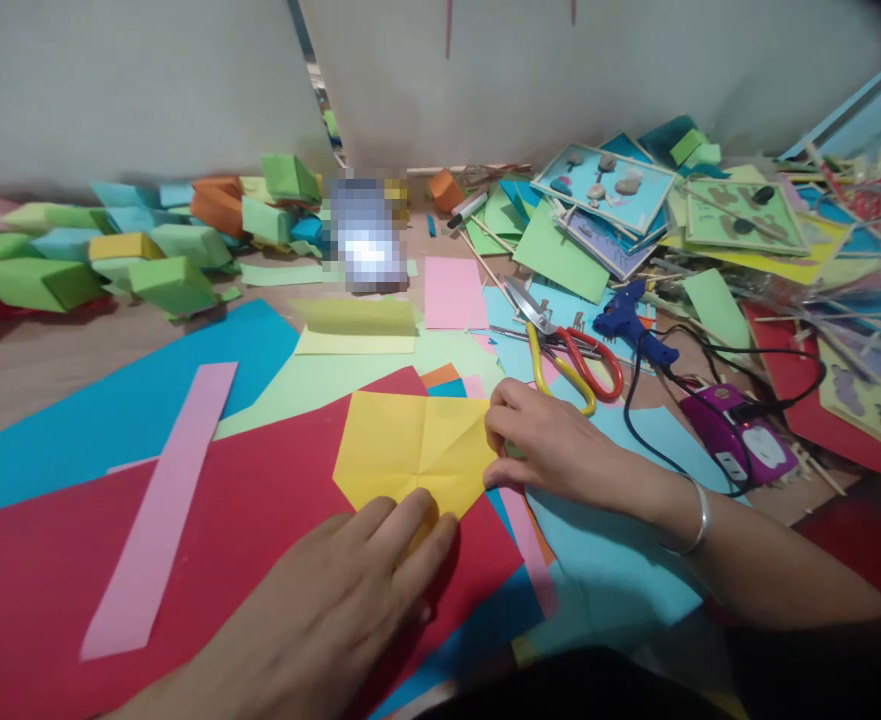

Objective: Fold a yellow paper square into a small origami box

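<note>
A creased yellow paper square [410,447] lies on a big red sheet [245,520]. My left hand [335,600] rests flat on the yellow paper's near corner, fingers stretched out and pressing it down. My right hand [552,450] has its fingers curled together at the paper's right corner, pinching or pressing the fold there. A silver bangle [699,520] sits on my right wrist.
Scissors with yellow and red handles [567,355], a blue glue gun [631,325] with black cord and a purple device [744,435] lie right of the hands. A pink strip [162,500] lies left. Folded paper boxes [147,250] line the back left; framed crafts [612,190] are piled back right.
</note>
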Tool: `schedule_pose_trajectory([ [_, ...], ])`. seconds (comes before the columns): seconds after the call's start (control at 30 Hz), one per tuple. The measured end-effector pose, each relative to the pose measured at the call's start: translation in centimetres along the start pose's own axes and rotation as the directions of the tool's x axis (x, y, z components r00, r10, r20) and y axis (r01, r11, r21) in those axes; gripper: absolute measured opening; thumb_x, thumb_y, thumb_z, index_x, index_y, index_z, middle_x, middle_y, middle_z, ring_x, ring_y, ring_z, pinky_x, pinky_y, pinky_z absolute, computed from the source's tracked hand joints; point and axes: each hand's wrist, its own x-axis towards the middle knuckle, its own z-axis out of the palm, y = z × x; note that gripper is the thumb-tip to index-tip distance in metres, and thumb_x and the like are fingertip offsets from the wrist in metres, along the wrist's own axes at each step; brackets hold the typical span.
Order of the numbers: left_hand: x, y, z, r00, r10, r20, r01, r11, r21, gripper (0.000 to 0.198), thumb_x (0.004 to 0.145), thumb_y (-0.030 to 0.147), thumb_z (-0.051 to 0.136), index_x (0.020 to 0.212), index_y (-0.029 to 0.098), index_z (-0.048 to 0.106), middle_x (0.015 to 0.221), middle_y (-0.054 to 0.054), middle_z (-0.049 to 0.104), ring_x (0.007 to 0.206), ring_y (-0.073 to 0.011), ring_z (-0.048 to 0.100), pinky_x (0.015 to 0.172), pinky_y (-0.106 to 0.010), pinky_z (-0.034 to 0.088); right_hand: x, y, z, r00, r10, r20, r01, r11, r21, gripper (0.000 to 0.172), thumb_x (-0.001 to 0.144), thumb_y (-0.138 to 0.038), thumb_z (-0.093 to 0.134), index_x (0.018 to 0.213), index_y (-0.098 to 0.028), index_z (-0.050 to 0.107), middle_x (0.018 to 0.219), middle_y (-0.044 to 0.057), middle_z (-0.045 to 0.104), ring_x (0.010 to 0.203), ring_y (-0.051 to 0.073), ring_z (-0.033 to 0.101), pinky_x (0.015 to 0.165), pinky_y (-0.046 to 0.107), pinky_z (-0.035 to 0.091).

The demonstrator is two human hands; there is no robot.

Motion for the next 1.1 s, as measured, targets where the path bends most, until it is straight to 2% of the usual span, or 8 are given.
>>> schedule_pose_trajectory([
  [0.1, 1.1, 0.3, 0.5, 0.999, -0.043, -0.003, 0.043, 0.995, 0.088, 0.039, 0.094, 0.016, 0.042, 0.123, 0.026, 0.066, 0.115, -0.007, 0.069, 0.095, -0.0198, 0.063, 0.082, -0.027, 0.054, 0.3, 1.1, -0.7, 0.988, -0.097, -0.119, 0.102, 0.994, 0.035, 0.005, 0.092, -0.021, 0.064, 0.092, -0.017, 0.061, 0.099, 0.006, 0.058, 0.088, 0.017, 0.056, 0.074, 0.029, 0.045],
  [0.27, 0.4, -0.4, -0.8, 0.996, -0.063, -0.062, 0.07, 0.99, 0.125, 0.041, 0.094, 0.013, 0.036, 0.117, 0.026, 0.068, 0.123, -0.007, 0.068, 0.1, -0.0202, 0.063, 0.084, -0.028, 0.053, 0.8, 3.5, -0.6, 0.942, -0.267, -0.202, 0.212, 0.942, -0.26, 0.05, 0.096, -0.005, 0.045, 0.141, -0.026, 0.048, 0.129, 0.013, 0.053, 0.109, 0.023, 0.057, 0.084, 0.036, 0.051],
  [0.33, -0.1, -0.7, -1.6, 0.995, -0.06, -0.078, 0.069, 0.989, 0.127, 0.046, 0.093, 0.011, 0.032, 0.121, 0.024, 0.066, 0.127, -0.008, 0.067, 0.106, -0.0213, 0.062, 0.087, -0.03, 0.052, 0.8, 3.9, -0.4, 0.911, -0.376, -0.17, 0.308, 0.894, -0.326, 0.054, 0.098, -0.005, 0.04, 0.146, -0.029, 0.043, 0.135, 0.014, 0.05, 0.117, 0.023, 0.055, 0.088, 0.037, 0.052],
  [0.5, -0.4, -1.9, -1.8, 0.983, -0.112, -0.143, 0.13, 0.983, 0.126, 0.052, 0.091, 0.008, 0.029, 0.13, 0.021, 0.062, 0.127, -0.009, 0.069, 0.114, -0.0214, 0.062, 0.097, -0.033, 0.051, 0.6, 2.9, -0.8, 0.843, -0.533, -0.079, 0.461, 0.789, -0.407, 0.045, 0.101, -0.007, 0.041, 0.139, -0.028, 0.051, 0.14, 0.014, 0.053, 0.114, 0.021, 0.058, 0.088, 0.037, 0.053],
  [0.7, -0.6, -2.1, 0.8, 0.963, -0.187, -0.192, 0.203, 0.977, 0.067, 0.056, 0.092, 0.011, 0.033, 0.143, 0.02, 0.052, 0.142, -0.011, 0.061, 0.137, -0.0256, 0.049, 0.111, -0.045, 0.044, 0.4, 1.3, -1.4, 0.725, -0.679, -0.117, 0.581, 0.694, -0.427, 0.021, 0.101, -0.013, 0.048, 0.098, -0.02, 0.067, 0.121, 0.008, 0.069, 0.102, 0.019, 0.06, 0.083, 0.034, 0.05],
  [0.8, -1.8, -0.8, 0.9, 0.971, -0.152, -0.183, 0.164, 0.985, 0.053, 0.059, 0.09, 0.014, 0.039, 0.147, 0.02, 0.049, 0.15, -0.01, 0.055, 0.143, -0.0285, 0.042, 0.114, -0.047, 0.04, 0.3, 0.7, -1.4, 0.709, -0.7, -0.087, 0.598, 0.661, -0.453, 0.019, 0.101, -0.012, 0.05, 0.096, -0.018, 0.067, 0.116, 0.007, 0.072, 0.101, 0.019, 0.061, 0.08, 0.034, 0.048],
  [0.93, -2.3, 0.7, 0.0, 0.995, 0.001, -0.098, 0.003, 0.999, 0.043, 0.059, 0.086, 0.019, 0.048, 0.145, 0.02, 0.053, 0.149, -0.009, 0.056, 0.137, -0.0268, 0.05, 0.113, -0.038, 0.042, 0.2, 0.1, -0.9, 0.676, -0.734, -0.059, 0.625, 0.614, -0.481, 0.014, 0.099, -0.012, 0.054, 0.102, -0.015, 0.067, 0.114, 0.009, 0.073, 0.106, 0.02, 0.063, 0.081, 0.035, 0.048],
  [1.1, -1.8, 0.7, -0.7, 0.997, -0.031, -0.076, 0.034, 0.999, 0.039, 0.054, 0.086, 0.027, 0.052, 0.139, 0.017, 0.059, 0.146, -0.013, 0.058, 0.137, -0.0302, 0.05, 0.115, -0.041, 0.039, 0.4, 0.1, -0.3, 0.689, -0.724, -0.043, 0.65, 0.642, -0.408, 0.019, 0.102, -0.015, 0.049, 0.102, -0.016, 0.069, 0.116, 0.006, 0.073, 0.116, 0.021, 0.061, 0.089, 0.036, 0.048],
])
